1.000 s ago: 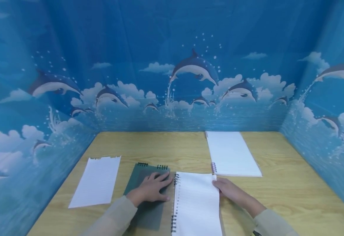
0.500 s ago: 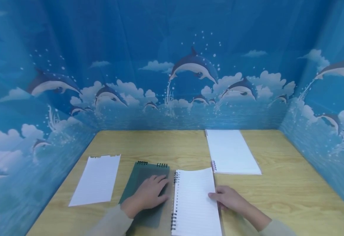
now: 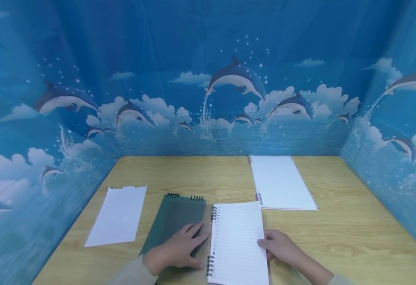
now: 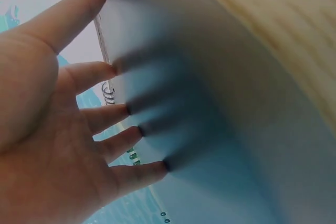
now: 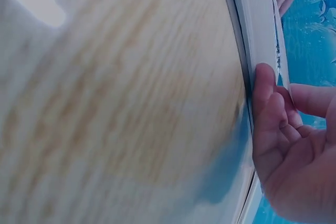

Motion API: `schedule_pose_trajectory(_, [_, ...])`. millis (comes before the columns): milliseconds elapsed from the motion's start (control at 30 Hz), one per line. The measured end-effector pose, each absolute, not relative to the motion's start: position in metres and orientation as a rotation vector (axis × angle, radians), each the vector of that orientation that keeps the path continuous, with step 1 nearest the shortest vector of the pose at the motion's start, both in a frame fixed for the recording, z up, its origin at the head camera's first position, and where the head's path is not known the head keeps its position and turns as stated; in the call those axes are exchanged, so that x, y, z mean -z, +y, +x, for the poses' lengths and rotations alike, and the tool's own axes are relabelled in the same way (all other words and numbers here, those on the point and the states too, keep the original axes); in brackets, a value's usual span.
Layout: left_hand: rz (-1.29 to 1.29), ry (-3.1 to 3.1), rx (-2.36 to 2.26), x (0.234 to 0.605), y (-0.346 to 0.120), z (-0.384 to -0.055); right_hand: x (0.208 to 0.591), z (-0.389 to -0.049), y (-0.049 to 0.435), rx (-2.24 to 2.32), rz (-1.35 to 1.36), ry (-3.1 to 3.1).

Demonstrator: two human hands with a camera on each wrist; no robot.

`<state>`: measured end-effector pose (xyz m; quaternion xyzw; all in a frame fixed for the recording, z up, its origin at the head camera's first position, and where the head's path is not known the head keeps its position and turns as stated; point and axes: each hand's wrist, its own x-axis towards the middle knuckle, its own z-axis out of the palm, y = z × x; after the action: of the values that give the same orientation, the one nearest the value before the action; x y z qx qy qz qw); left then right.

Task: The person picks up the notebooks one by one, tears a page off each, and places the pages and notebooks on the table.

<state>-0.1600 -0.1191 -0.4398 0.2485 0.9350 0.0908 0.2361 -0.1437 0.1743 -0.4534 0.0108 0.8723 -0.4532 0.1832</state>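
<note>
In the head view an open spiral notebook (image 3: 238, 245) with lined white pages lies in front of me. Its see-through cover (image 3: 188, 211) is folded out to the left, over a dark green spiral notebook (image 3: 154, 227). My left hand (image 3: 179, 247) rests on that cover with fingers spread; the left wrist view shows its fingertips touching the surface. At the right edge of the pages is my right hand (image 3: 281, 246). In the right wrist view its thumb and fingers (image 5: 265, 90) pinch a thin page slightly raised from the stack (image 5: 257, 22).
A loose lined sheet (image 3: 119, 215) with a torn top edge lies on the left of the wooden table (image 3: 350, 237). Another white-paged spiral notebook (image 3: 283, 182) lies at the back right. A blue dolphin-print curtain (image 3: 179, 43) stands around the table's back and sides.
My right hand has slid from the page's upper right corner down its right edge, and the page's top now lies flatter. My left hand has shifted slightly nearer me on the cover.
</note>
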Motion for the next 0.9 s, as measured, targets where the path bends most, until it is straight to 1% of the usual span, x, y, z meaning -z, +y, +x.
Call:
schedule_pose_trajectory(167, [0.664,2.576,-0.272,0.442,-0.117,-0.160,0.455,-0.141,0.173,1.281,0.104,2.481])
schedule_pose_trajectory(367, [0.686,2.594,-0.239,0.441,-0.117,-0.160,0.458,-0.141,0.176,1.367,0.109,2.353])
schedule_pose_trajectory(533, [0.700,2.594,-0.236,0.440,-0.117,-0.159,0.459,-0.140,0.185,1.420,0.011,2.247])
schedule_pose_trajectory(767, [0.708,2.597,-0.239,0.438,-0.118,-0.158,0.459,-0.136,0.196,1.488,-0.196,2.154])
schedule_pose_trajectory(900, [0.707,2.598,-0.233,0.437,-0.119,-0.157,0.459,-0.135,0.200,1.506,-0.244,2.086])
